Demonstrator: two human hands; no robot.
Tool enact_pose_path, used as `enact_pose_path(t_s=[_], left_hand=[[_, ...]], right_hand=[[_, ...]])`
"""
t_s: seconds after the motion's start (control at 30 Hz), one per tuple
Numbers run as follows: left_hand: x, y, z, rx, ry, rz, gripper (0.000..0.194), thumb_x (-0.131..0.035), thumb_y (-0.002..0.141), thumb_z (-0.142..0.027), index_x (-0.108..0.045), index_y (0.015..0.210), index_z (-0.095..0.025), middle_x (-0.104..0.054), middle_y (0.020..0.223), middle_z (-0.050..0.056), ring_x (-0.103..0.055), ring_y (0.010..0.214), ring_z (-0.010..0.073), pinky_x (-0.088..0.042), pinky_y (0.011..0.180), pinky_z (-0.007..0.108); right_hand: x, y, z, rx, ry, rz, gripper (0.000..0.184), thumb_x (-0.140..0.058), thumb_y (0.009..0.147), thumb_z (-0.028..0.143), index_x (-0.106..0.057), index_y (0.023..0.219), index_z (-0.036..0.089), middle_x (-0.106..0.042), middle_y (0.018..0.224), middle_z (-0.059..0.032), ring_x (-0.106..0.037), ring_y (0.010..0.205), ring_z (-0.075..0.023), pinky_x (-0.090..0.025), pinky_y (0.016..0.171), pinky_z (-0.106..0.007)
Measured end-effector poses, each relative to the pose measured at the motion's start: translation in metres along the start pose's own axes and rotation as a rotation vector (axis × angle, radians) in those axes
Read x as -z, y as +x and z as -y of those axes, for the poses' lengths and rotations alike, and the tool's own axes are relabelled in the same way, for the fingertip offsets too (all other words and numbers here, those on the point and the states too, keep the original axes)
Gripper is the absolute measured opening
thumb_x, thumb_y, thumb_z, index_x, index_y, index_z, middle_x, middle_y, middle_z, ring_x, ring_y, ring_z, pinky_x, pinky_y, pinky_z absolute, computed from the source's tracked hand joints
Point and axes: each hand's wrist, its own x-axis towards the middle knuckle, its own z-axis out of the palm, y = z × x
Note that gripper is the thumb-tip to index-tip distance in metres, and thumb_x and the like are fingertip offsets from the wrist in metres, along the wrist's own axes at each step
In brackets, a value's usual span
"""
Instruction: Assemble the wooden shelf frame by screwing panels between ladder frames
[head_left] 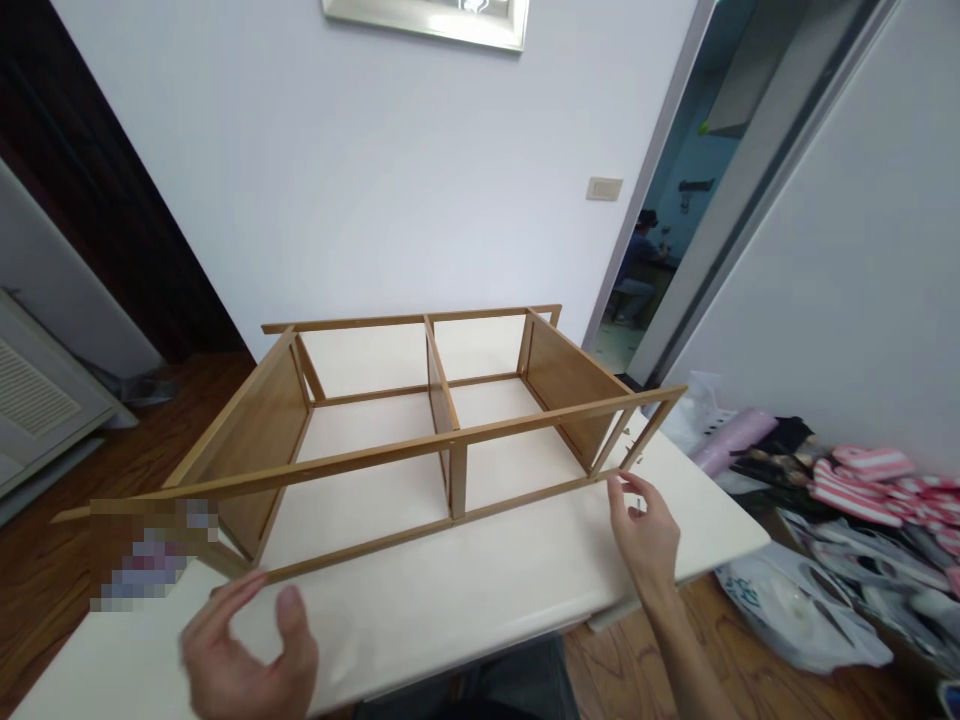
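Note:
A brown wooden shelf frame [456, 450] with solid end panels and a middle divider lies on a white table [517, 560]. My left hand [251, 650] is at the near left corner, fingers curved and thumb well apart, holding nothing. Its fingertips are close to the near lower rail; whether they touch it I cannot tell. At the near right corner, my right hand [646, 530] has its fingertips beside the end of that same rail, fingers bent and parted, with no clear grip. Small bits of hardware [636, 452] lie on the table just beyond the right end.
White wall with a picture frame [427, 22] and a switch [604, 189] stands behind. On the right floor are plastic bags [802, 610] and striped cloth [870, 485]. A white cabinet [45, 420] is at left. A person [637, 260] sits beyond the doorway.

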Motion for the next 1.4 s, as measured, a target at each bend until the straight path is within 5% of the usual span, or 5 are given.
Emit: enact_pose_path(t_s=[0.17,0.33,0.5,0.87,1.4], left_hand=[[-0.016,0.061,-0.1,-0.446,-0.29,0.282,0.022,-0.061,0.098,-0.005,-0.064,0.113,-0.021,-0.071,0.108,0.006,-0.07,0.102,0.0176,-0.057,0.094,0.031],[-0.018,0.141,-0.144,-0.717,-0.267,0.453,0.027,-0.068,0.1,-0.018,-0.061,0.126,-0.02,-0.072,0.12,0.009,-0.07,0.113,0.0207,-0.056,0.102,0.034],[-0.045,0.18,-0.144,-0.623,0.157,0.656,0.04,-0.061,0.104,-0.047,-0.063,0.136,-0.022,-0.071,0.117,0.009,-0.072,0.1,0.0255,-0.059,0.087,0.037],[-0.042,0.198,-0.13,-0.482,0.04,0.957,0.033,-0.057,0.106,-0.049,-0.066,0.127,-0.025,-0.076,0.117,0.004,-0.073,0.102,0.0228,-0.054,0.089,0.033],[-0.043,0.189,-0.119,-0.567,0.131,0.904,0.041,-0.063,0.102,-0.042,-0.06,0.14,-0.029,-0.077,0.124,0.005,-0.074,0.108,0.0269,-0.057,0.091,0.035]], right_hand=[[0.001,-0.01,0.041,-0.055,0.184,0.191,0.055,-0.065,0.089,0.07,-0.076,0.097,0.017,-0.076,0.092,-0.0103,-0.063,0.071,-0.019,-0.051,0.065,-0.032],[-0.006,-0.013,0.089,-0.145,0.469,0.479,0.054,-0.072,0.086,0.069,-0.076,0.103,0.017,-0.072,0.083,-0.005,-0.037,0.048,-0.0073,-0.032,0.045,-0.025],[-0.038,-0.007,0.124,-0.245,0.784,0.696,0.064,-0.067,0.085,0.078,-0.066,0.117,0.023,-0.064,0.076,0.0034,-0.019,0.042,-0.0028,-0.018,0.042,-0.023],[-0.074,-0.011,0.15,-0.282,1.012,0.76,0.054,-0.079,0.08,0.07,-0.056,0.082,0.021,-0.063,0.074,0.004,-0.021,0.042,-0.0008,-0.013,0.042,-0.025],[-0.039,-0.05,0.107,-0.109,0.324,0.899,0.034,-0.067,0.093,0.053,-0.069,0.104,0.021,-0.048,0.061,0.0076,-0.05,0.062,-0.0142,-0.04,0.064,-0.028]])
